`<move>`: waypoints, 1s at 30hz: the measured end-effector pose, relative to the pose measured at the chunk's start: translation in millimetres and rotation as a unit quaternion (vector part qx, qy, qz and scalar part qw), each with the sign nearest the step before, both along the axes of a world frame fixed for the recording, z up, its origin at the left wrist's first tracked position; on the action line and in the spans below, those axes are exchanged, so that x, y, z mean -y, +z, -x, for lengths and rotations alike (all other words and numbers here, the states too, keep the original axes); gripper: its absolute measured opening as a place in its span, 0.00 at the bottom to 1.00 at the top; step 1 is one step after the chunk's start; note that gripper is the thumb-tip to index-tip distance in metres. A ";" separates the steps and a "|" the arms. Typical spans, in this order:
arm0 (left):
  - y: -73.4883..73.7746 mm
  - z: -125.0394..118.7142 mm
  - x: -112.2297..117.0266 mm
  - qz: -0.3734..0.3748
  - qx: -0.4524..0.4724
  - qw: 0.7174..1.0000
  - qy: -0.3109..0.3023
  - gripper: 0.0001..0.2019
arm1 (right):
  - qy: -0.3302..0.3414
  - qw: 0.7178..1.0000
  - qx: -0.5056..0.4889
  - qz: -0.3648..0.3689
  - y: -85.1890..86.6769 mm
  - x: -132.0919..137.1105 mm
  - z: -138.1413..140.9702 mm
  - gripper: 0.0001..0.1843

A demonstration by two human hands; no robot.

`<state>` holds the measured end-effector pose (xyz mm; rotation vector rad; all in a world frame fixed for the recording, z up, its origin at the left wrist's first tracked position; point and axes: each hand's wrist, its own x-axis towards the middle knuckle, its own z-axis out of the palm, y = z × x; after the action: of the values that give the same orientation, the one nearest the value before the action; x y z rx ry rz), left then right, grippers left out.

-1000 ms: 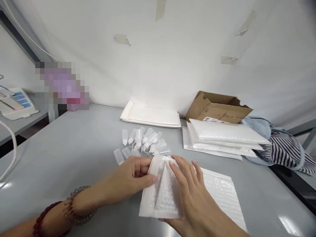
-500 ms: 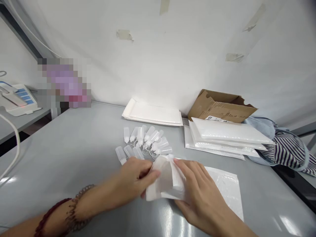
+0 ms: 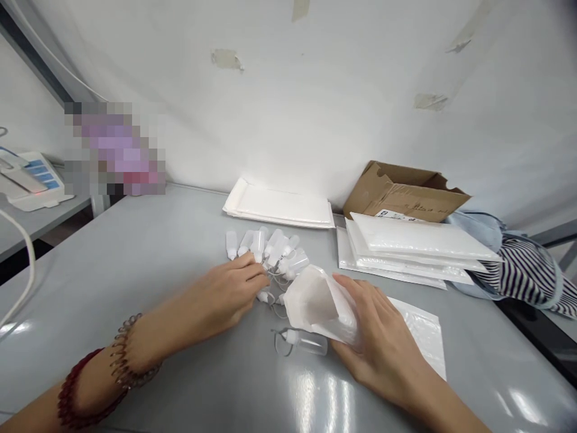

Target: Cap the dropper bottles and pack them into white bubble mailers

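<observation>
My right hand (image 3: 378, 331) grips a white bubble mailer (image 3: 345, 316), its mouth gaping toward the left. My left hand (image 3: 229, 294) is over a cluster of small clear squeeze bottles (image 3: 276, 248) with thin nozzles. Its fingers are bent and pressed together among them; what they hold, if anything, is hidden. Part of the cluster lies beneath this hand. A single squeeze bottle (image 3: 311, 343) with a loose cap ring lies on its side just below the mailer's mouth. Partly behind my right hand, another flat white mailer (image 3: 426, 337) rests on the table.
Stacked white mailers (image 3: 419, 240) lie at the right, before an open cardboard box (image 3: 396, 192). More flat mailers (image 3: 283, 204) lie against the wall. Striped cloth (image 3: 523, 264) is at the far right, and a white cable (image 3: 30, 252) hangs at the left of the grey table (image 3: 180, 228).
My left hand has let go of the mailer's edge and moved up-left onto the bottles. The mailer's mouth is wider, and the single bottle below it has come into sight.
</observation>
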<state>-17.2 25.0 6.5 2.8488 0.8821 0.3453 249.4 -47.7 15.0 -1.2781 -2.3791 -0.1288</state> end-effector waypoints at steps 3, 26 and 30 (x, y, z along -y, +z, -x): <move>4.3 2.2 -3.0 0.031 -0.009 0.999 -0.001 0.13 | 0.003 1.000 -0.004 0.009 -0.1 0.1 0.7 0.32; 5.8 -37.4 39.2 0.152 0.266 0.952 -0.009 0.13 | 0.046 0.998 -0.041 0.011 -11.2 6.8 13.9 0.35; 4.1 -38.2 43.1 0.081 0.234 0.967 -0.059 0.16 | 0.067 0.997 -0.037 0.024 -12.2 9.7 16.6 0.34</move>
<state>21.0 -18.2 10.6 2.4910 0.6100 0.8414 232.8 -57.4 2.9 -1.1214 -2.4079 0.0167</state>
